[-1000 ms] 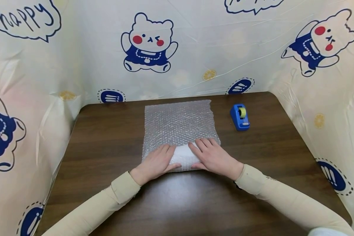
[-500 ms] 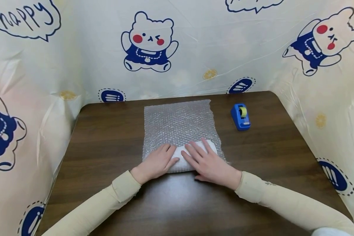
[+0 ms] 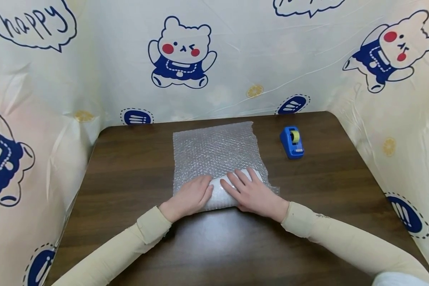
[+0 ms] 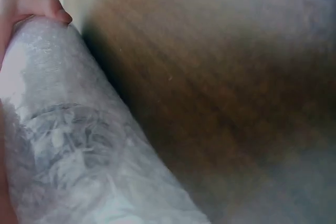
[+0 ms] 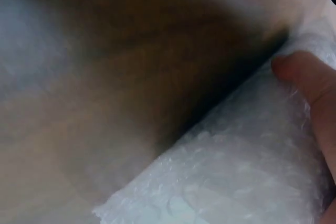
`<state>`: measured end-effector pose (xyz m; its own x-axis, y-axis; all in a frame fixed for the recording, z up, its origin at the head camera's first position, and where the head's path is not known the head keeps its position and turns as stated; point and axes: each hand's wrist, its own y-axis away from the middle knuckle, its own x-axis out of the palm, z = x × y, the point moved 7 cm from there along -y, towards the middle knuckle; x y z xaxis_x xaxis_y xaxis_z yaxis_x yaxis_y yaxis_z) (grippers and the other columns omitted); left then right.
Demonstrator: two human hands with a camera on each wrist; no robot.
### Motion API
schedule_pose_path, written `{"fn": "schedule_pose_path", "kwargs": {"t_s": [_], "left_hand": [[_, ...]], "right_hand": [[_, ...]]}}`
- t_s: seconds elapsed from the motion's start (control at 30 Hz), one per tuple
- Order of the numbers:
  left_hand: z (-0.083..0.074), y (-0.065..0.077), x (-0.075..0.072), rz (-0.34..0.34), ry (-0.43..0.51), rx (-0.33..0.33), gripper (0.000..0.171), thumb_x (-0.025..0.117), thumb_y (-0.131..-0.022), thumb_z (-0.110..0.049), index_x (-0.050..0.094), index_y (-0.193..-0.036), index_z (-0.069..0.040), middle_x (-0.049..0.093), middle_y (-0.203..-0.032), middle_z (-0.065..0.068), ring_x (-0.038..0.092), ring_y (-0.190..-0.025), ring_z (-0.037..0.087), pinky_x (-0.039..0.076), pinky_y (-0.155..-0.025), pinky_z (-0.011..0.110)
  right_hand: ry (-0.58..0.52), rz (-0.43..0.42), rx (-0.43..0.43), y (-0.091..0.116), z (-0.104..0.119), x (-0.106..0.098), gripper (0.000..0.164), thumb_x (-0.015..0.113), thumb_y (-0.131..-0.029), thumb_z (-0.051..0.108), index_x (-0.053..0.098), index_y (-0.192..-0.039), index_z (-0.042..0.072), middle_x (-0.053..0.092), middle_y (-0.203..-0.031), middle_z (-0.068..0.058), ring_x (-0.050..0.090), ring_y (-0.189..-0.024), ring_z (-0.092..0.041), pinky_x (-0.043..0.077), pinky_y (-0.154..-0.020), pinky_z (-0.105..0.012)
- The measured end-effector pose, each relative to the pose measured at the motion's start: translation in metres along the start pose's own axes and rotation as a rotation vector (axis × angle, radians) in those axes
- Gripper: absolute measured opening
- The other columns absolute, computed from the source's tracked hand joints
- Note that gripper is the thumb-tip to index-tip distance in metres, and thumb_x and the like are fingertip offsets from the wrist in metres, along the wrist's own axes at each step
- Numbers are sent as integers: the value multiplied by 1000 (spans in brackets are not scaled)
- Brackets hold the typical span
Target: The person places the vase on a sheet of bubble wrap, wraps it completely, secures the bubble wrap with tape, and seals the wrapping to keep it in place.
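Observation:
Bubble wrap (image 3: 214, 151) lies spread on the brown table, its near end rolled round a long whitish bundle (image 3: 219, 198). What is inside the bundle is hidden by the wrap. My left hand (image 3: 187, 198) grips the bundle's left part, fingers over the top. My right hand (image 3: 257, 197) holds the right part with spread fingers bent over it. In the right wrist view a thumb (image 5: 304, 72) presses the wrap's near side. Another thumb (image 4: 52, 9) shows at the bundle's far end in the left wrist view, where the layers look cloudy and creased.
A blue tape dispenser (image 3: 292, 143) with a yellow-green roll stands right of the wrap, towards the back of the table (image 3: 128, 159). A cloth wall (image 3: 236, 51) printed with cartoon bears rises behind the table and along both sides.
My right hand has shifted left along the bundle, first flattening and then bending over it again. A flap of wrap now pokes out at the right. My left hand has barely moved.

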<state>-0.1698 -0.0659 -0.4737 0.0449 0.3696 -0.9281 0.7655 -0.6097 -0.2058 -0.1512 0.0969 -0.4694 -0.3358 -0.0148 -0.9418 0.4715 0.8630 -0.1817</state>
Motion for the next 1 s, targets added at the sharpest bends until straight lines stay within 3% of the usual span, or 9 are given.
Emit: {"fn": "schedule_pose_path", "kwargs": {"t_s": [0.13,0.2,0.27,0.4,0.53,0.63,0.73,0.83,1.0], "left_hand": [[-7,0,-11,-147,-240,42,40,51,-106,-33,61,-125,1,68,-115,18,66,-103,36,52,-86,51],[-13,0,-18,-230,-360,96,35,54,-105,-37,62,-114,-5,65,-106,13,61,-94,32,48,-79,46],[-21,-1,-23,-282,-424,176,26,55,-105,-33,62,-105,-8,62,-100,9,58,-89,28,45,-75,40],[-31,-1,-28,-283,-418,292,7,55,-100,-14,60,-98,-10,62,-95,4,60,-87,23,49,-72,33],[-33,0,-30,-255,-363,294,6,62,-96,-2,62,-97,-8,64,-93,5,62,-79,22,54,-61,31],[-37,1,-31,-274,-375,293,5,65,-97,-4,65,-94,-7,65,-87,7,62,-71,22,54,-54,31],[-42,2,-32,-322,-425,290,19,66,-100,-19,66,-89,-5,64,-79,8,63,-66,22,54,-53,32],[-47,5,-28,-345,-501,260,47,69,-97,-46,69,-94,2,68,-82,12,67,-72,25,58,-61,33],[-51,12,-8,-263,-686,185,97,74,-80,-73,65,-120,15,72,-109,24,71,-100,32,59,-87,36]], "right_hand": [[-52,21,-16,-3,-3,-1,85,78,-88,46,42,-155,9,52,-145,-17,52,-130,-38,46,-102,-61],[-62,30,-17,-3,-5,-1,87,79,-87,47,42,-155,9,52,-145,-17,52,-130,-38,46,-102,-61],[-61,35,-15,-3,-7,-1,88,81,-85,48,42,-154,9,53,-145,-17,52,-130,-38,46,-101,-61],[-73,46,-10,-7,-10,-1,93,83,-82,50,42,-154,9,53,-144,-16,51,-131,-38,46,-100,-60],[-86,72,-8,-9,-13,0,95,83,-82,54,41,-155,10,53,-145,-14,50,-132,-37,46,-100,-59],[-89,78,-3,-9,-15,0,95,82,-82,54,42,-155,10,54,-144,-14,51,-131,-37,46,-100,-58],[-106,70,2,-11,-17,0,93,82,-81,52,43,-154,10,55,-143,-13,52,-128,-35,46,-98,-57],[-123,63,-2,-16,-21,0,93,82,-80,53,44,-153,9,56,-142,-13,54,-126,-34,48,-97,-56],[-172,88,-3,-22,-27,2,92,82,-81,54,45,-151,8,58,-142,-13,56,-126,-34,50,-98,-57]]}}
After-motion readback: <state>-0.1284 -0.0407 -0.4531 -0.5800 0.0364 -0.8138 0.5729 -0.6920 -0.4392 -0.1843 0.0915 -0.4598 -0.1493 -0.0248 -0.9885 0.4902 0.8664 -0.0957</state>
